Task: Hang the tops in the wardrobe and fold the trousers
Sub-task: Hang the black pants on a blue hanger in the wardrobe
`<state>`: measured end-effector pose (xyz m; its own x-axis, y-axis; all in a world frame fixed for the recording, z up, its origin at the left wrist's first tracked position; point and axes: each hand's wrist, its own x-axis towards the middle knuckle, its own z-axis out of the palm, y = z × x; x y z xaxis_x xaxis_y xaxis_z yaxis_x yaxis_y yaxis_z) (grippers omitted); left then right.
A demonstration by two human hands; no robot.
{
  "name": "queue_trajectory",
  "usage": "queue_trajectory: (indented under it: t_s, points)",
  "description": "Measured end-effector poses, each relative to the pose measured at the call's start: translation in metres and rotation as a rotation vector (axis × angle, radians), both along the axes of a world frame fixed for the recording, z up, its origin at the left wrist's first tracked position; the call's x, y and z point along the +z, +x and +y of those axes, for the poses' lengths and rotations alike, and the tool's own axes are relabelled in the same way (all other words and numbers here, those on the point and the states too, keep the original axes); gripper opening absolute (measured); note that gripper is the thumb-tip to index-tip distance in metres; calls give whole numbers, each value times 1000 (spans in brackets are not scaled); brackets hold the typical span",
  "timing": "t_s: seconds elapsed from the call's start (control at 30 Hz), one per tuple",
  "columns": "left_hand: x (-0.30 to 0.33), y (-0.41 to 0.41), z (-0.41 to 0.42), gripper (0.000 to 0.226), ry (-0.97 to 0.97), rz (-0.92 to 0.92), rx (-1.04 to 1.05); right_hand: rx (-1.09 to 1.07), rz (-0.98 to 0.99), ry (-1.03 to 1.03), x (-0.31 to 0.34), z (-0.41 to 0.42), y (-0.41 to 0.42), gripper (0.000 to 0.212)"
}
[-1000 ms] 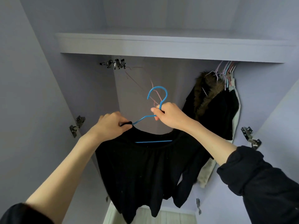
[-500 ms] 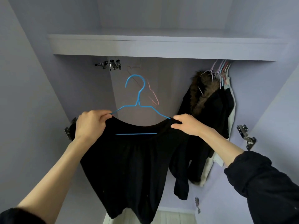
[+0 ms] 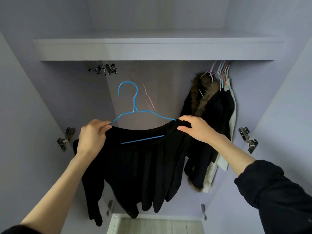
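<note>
**Black top on its hanger, held up to the wardrobe**

Nearest, two bare forearms reach up from dark pushed-back sleeves. The left hand pinches the left shoulder of the black top, fingers curled over the cloth where the hanger's arm enters it. The right hand grips the right shoulder the same way, thumb under and fingers over the neckline.

The top hangs between them on a blue hanger, in front of the open wardrobe and below its shelf. It looks soft, limp and light; it would likely slide off a thin wire arm if tilted, so the shoulders are the sensible hold for levelling it, and the hanger's neck for lifting. The hanger's long axis runs left to right, nearly level, slightly lower on the right. Its hook stands upright, opening to the left, not yet on any rail. Body and sleeves fall straight down.

Behind, a pink hanger hangs bare. Farther right, a fur-trimmed coat and other clothes hang bunched together on pale hangers.
</note>
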<state>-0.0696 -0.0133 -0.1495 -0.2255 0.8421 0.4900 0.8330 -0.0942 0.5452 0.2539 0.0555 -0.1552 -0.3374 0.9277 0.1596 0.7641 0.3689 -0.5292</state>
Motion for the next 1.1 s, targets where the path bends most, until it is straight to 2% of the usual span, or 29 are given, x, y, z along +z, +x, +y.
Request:
queue_trajectory:
  t_s: [0.13,0.23,0.4,0.57,0.67,0.83,0.97,1.1]
  points:
    - [-1,9,2,16,-5,-31,-8,14,-14,219,6,-5,-4,30]
    - [-4,19,6,16,-14,-21,-22,6,-29,252,1,-8,2,24]
    - [-18,35,18,16,-104,23,-68,-144,9,335,-10,-13,23,21]
    - [-37,67,31,20,-358,-6,-90,-202,-207,424,-10,-12,53,22]
    - [-40,91,36,31,-380,36,-153,-295,-338,412,-18,-9,65,25]
    - [-20,119,46,38,-124,107,-258,-490,-407,341,-29,-7,83,23]
    - [6,132,59,39,149,237,-301,-620,-374,321,-27,4,85,22]
    - [36,140,86,51,371,415,-295,-739,-293,312,-15,25,81,25]
